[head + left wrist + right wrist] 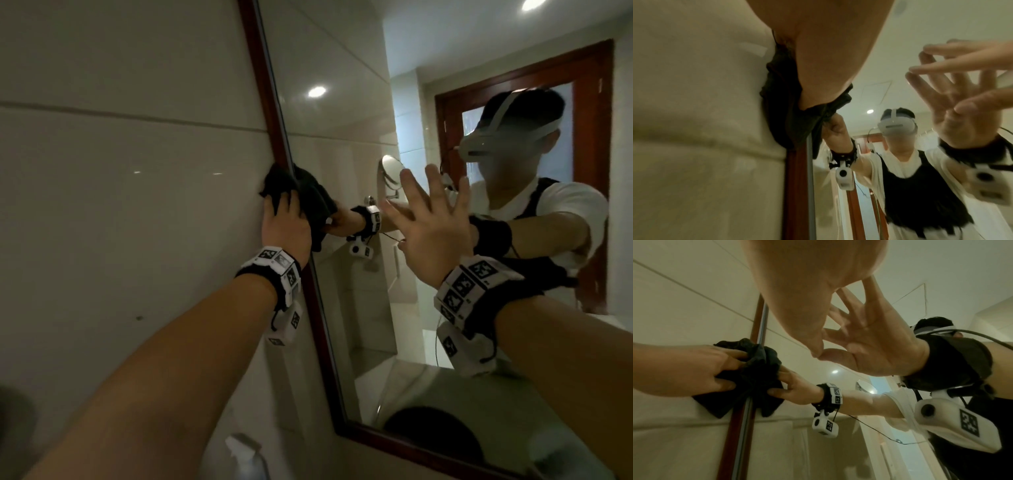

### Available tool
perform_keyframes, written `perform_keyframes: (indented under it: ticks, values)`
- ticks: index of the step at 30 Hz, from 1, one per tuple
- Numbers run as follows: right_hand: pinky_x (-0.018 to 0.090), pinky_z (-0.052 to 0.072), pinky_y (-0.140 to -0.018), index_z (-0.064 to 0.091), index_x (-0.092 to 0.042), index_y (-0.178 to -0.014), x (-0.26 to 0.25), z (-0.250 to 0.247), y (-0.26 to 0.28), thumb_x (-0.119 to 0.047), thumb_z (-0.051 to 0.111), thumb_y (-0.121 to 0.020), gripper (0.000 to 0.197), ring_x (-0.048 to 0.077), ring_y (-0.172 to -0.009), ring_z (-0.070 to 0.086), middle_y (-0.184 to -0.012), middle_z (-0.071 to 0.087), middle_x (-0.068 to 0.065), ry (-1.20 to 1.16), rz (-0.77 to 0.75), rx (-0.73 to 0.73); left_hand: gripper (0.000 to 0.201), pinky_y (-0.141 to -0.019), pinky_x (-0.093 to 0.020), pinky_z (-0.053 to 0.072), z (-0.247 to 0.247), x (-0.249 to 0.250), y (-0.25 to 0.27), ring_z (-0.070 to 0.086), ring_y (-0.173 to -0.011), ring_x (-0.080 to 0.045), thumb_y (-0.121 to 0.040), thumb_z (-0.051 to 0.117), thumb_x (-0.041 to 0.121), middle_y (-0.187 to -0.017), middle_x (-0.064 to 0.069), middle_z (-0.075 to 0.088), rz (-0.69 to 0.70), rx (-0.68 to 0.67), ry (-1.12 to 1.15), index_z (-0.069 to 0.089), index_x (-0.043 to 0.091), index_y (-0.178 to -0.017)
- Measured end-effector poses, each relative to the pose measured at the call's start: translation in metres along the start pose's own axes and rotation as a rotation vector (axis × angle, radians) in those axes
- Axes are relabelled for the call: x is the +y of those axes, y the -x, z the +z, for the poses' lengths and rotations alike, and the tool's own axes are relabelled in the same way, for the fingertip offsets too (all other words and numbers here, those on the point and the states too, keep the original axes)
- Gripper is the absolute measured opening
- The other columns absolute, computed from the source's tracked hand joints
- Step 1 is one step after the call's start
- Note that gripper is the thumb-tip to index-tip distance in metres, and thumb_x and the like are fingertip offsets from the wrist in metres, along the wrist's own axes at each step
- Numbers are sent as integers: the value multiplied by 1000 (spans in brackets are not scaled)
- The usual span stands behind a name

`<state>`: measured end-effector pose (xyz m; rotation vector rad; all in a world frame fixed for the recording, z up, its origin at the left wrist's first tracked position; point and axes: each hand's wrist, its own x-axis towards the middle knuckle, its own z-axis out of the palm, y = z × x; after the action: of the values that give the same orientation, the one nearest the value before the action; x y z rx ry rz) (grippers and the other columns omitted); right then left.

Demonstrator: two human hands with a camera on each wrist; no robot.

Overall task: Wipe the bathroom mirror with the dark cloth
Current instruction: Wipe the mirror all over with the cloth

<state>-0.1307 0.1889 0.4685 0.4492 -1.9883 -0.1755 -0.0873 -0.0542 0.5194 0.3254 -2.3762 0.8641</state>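
Note:
The mirror point(342, 120) hangs on the tiled wall in a dark red wooden frame point(260, 85). My left hand point(284, 226) grips the bunched dark cloth point(275, 181) and holds it against the frame's left side, where the cloth laps over onto the glass edge. In the right wrist view the left hand's fingers point(725, 369) curl into the cloth point(719, 404). The left wrist view shows the cloth point(781, 91) under my palm. My right hand point(428, 219) is open with spread fingers, flat towards the glass; its thumb tip point(816, 353) meets its reflection.
Pale glossy wall tiles point(120, 171) fill the left. A spray bottle's white top point(245, 455) stands low below my left arm. The glass reflects me, a wooden door, a round wall mirror point(392, 168) and a dark basin point(431, 438).

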Motion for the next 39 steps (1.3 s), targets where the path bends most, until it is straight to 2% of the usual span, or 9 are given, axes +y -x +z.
perform_keyframes:
  ticks: [4,6,10,14,18,24,30,34,39]
  values:
    - [73,5,-112,29,-37,-152,-14,-13,27,-32,69,-82,81,43,-149,-3,-165,2,9,-11,62,-149,66,-119,-57,2,31,27,34,7,-148,-35,-98,37,42,-162,-15,8,23,-88,25,19,14,-156]
    - [72,7,-111,27,-38,-152,-17,-17,40,-26,67,-82,82,42,-149,-4,-166,-1,8,-4,63,-189,67,-118,-58,1,45,40,51,4,-148,-37,-99,34,42,-162,-16,4,53,-155,8,15,13,-156]
    - [70,2,-113,3,-41,-155,-24,-17,57,-22,52,-89,84,40,-148,-19,-162,-22,8,1,71,-347,68,-116,-60,-3,62,51,68,-3,-148,-40,-100,30,43,-162,-20,-4,86,-207,-47,9,10,-156]
    - [70,4,-112,8,-42,-155,-24,-10,65,-27,56,-89,83,39,-149,-15,-164,-16,8,-6,79,-325,70,-116,-61,-5,58,51,68,-4,-148,-42,-100,30,44,-161,-22,-4,112,-207,-58,7,7,-155]
    - [73,9,-110,36,-37,-149,-26,7,67,-20,76,-76,85,41,-150,7,-164,14,12,-27,83,-169,70,-115,-60,-4,58,47,68,-4,-148,-41,-99,31,43,-161,-21,-2,124,-193,-47,8,8,-156]
    - [71,4,-112,30,-40,-151,-27,15,69,-25,75,-79,86,38,-151,-3,-166,3,8,20,90,-204,75,-116,-60,-7,46,30,55,-2,-149,-37,-96,35,47,-162,-18,1,132,-155,-25,9,10,-156]
    - [70,1,-112,10,-44,-154,-29,12,69,-32,70,-82,95,38,-149,-15,-164,-16,7,57,101,-291,77,-118,-56,-6,10,-3,13,0,-150,-34,-95,35,48,-162,-17,2,62,-35,-8,9,9,-156]
    - [70,1,-112,11,-44,-154,-30,14,69,-27,69,-82,95,38,-149,-14,-165,-13,8,56,110,-265,77,-118,-56,-6,6,-6,2,4,-149,-35,-94,39,51,-162,-18,7,38,22,6,17,10,-155]
    - [71,0,-113,14,-43,-154,-32,17,71,-21,69,-82,94,38,-150,-11,-165,-10,8,48,112,-222,75,-119,-56,-3,19,6,14,6,-148,-36,-95,37,49,-161,-20,6,44,26,5,16,9,-155]
